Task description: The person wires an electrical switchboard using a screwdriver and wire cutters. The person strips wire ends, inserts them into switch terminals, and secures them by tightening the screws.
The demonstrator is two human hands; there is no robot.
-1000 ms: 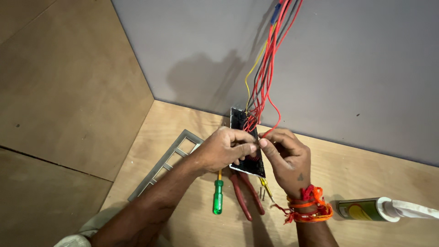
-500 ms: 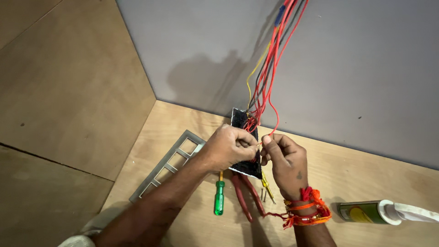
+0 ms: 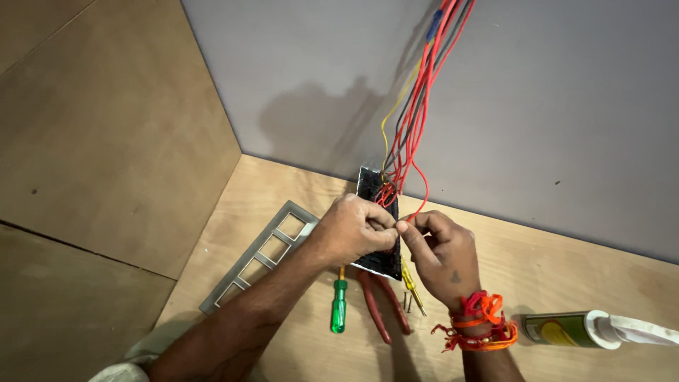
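Warm, even light; sharp, perhaps edge-bowed view

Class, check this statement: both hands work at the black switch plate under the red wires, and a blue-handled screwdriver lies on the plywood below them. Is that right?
Not quite. In the head view the screwdriver has a green handle, not blue. The rest holds: the left hand and right hand work at the black switch plate under the red wires.

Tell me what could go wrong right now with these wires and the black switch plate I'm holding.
1. Both hands, left hand and right hand, pinch at the red wires on the switch plate; a tug might pull a wire loose.
2. If the wires are live, bare fingers risk a shock; the picture cannot show that.
3. The screwdriver, pliers and small screws lie just beneath; a dropped plate could scatter them.
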